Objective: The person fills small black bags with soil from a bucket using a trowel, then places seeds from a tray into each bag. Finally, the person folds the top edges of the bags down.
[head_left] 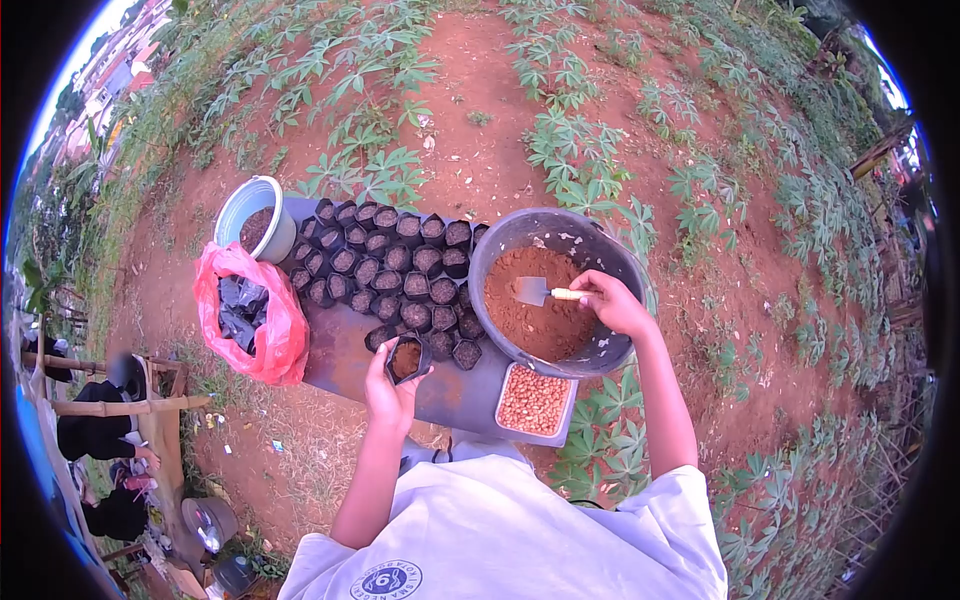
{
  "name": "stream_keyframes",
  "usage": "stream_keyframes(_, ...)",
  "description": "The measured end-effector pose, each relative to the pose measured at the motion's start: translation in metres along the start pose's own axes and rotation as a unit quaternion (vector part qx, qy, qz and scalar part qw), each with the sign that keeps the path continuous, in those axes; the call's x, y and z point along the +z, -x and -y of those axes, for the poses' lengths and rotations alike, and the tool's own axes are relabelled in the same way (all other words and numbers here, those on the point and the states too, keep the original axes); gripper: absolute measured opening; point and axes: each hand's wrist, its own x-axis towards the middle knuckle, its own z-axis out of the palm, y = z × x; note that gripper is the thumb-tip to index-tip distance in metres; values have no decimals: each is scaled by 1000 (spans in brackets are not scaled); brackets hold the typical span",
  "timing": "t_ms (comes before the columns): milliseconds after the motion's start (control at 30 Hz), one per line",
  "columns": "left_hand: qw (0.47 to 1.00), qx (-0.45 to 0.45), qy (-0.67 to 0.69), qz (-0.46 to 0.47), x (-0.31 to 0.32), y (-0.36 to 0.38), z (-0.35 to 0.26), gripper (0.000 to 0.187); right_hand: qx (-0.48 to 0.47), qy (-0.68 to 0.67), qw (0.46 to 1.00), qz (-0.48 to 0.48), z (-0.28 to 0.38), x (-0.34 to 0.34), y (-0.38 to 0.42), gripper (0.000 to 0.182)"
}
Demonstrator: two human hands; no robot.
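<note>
My left hand (388, 392) is wrapped round a black seedling bag (407, 360) with brown soil inside, held over the table's near side. My right hand (612, 303) grips the light handle of a small trowel (537, 290). The trowel's metal blade lies at the surface of the reddish-brown soil (535, 335) in a large black tub (628, 262). Rows of filled black seedling bags (385, 255) stand between the tub and a light blue bucket (281, 236). A square container (565, 425) of small tan seeds or kernels sits just below the tub.
A pink plastic bag (285, 330) holding black plastic bags (240, 310) stands at the table's (340, 350) left end. Leafy plants (565, 150) grow in rows on red ground beyond. People in dark clothes (95, 430) are by a wooden structure at far left.
</note>
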Motion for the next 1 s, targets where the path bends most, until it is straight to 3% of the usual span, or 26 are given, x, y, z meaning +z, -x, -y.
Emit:
stream_keyframes(100, 999, -25, 2, 20, -5, -6, 1, 31, -4, -39, 999, -3, 29, -1, 22, 23)
stream_keyframes(200, 997, -45, 1, 54, -12, -9, -5, 31, -45, 10, 999, -3, 70, 4, 48, 22)
stream_keyframes(333, 995, -27, -17, 93, -19, -4, -21, 33, -24, 20, 999, 19, 136, 23, 82, 24)
stream_keyframes(567, 989, 17, -60, 138, -55, 20, -55, 35, -79, 4, 995, 63, 219, 97, 108, 22)
stream_keyframes(633, 987, 38, -65, 140, -72, 22, -60, 34, -112, 109, 984, 89, 239, 117, 108, 23)
stream_keyframes(1000, 984, 105, -43, 141, -151, 60, -114, 30, -171, 263, 937, 155, 320, 227, 111, 22)
